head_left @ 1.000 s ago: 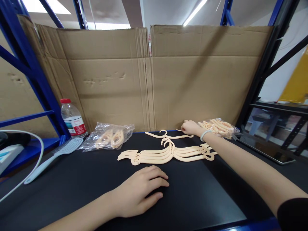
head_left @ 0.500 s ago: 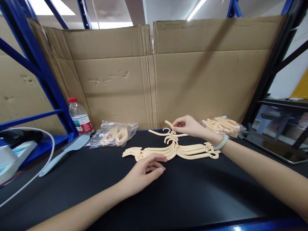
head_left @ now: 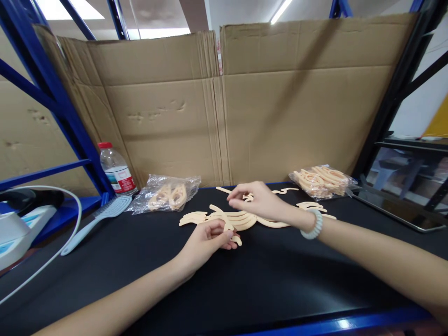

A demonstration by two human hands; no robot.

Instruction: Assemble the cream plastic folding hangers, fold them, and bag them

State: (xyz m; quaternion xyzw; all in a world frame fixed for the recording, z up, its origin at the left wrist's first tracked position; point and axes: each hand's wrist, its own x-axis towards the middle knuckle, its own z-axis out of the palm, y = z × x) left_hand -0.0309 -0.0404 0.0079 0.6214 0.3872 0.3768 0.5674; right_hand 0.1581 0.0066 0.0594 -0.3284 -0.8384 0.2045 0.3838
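Head view: the cream piece (head_left: 217, 211) has passed into the left hand's (head_left: 205, 243) pinch over the table's (head_left: 280, 280) middle, leaving the right hand (head_left: 262, 201), fingers slightly apart, free above the hangers (head_left: 245, 223) toward the far edge.

Two hands (head_left: 213, 238) (head_left: 257, 200), two plastic bags (head_left: 166, 195) (head_left: 322, 181), one bottle (head_left: 117, 172), one brush (head_left: 114, 206), one bracelet (head_left: 313, 225) — hangers (head_left: 243, 220) too overlapped to count.

Backdrop: brown cardboard (head_left: 157, 121), creased, stood behind the black counter (head_left: 273, 289).
Frame: blue metal posts (head_left: 59, 116) rose left.
Light: a bright tube (head_left: 281, 11) glowed overhead.
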